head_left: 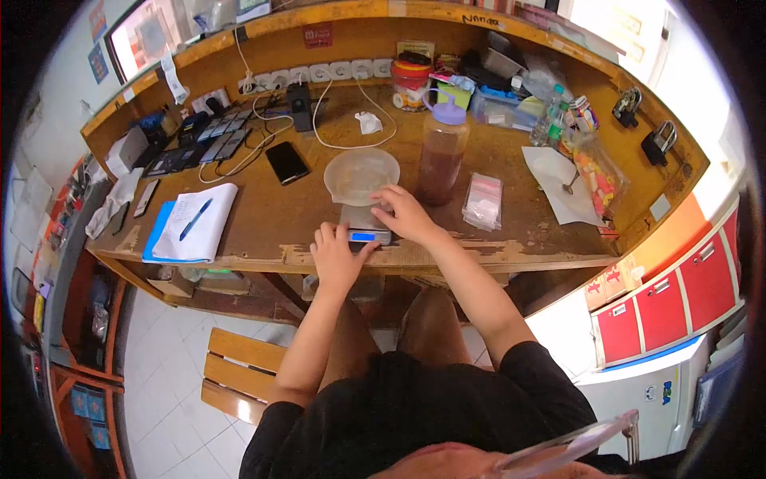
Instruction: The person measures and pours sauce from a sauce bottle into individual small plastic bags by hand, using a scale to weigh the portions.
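Note:
A small digital scale (pixel 366 224) with a lit blue display lies near the desk's front edge. My left hand (pixel 337 257) rests at its left side, fingers apart and thumb out by the display. My right hand (pixel 404 214) reaches over the scale's right side, its fingers loosely spread close to the rim of a translucent plastic bowl (pixel 361 174). The bowl is right behind the scale and overlaps its far end in this view. Nothing shows gripped in either hand.
Right of the bowl stands a lilac-lidded bottle (pixel 443 152) of dark liquid, with a plastic packet (pixel 483 201) beside it. A black phone (pixel 287 163), a white cable (pixel 321 120) and an open notebook (pixel 195 219) with a pen lie leftward. A wooden stool (pixel 243 367) stands below.

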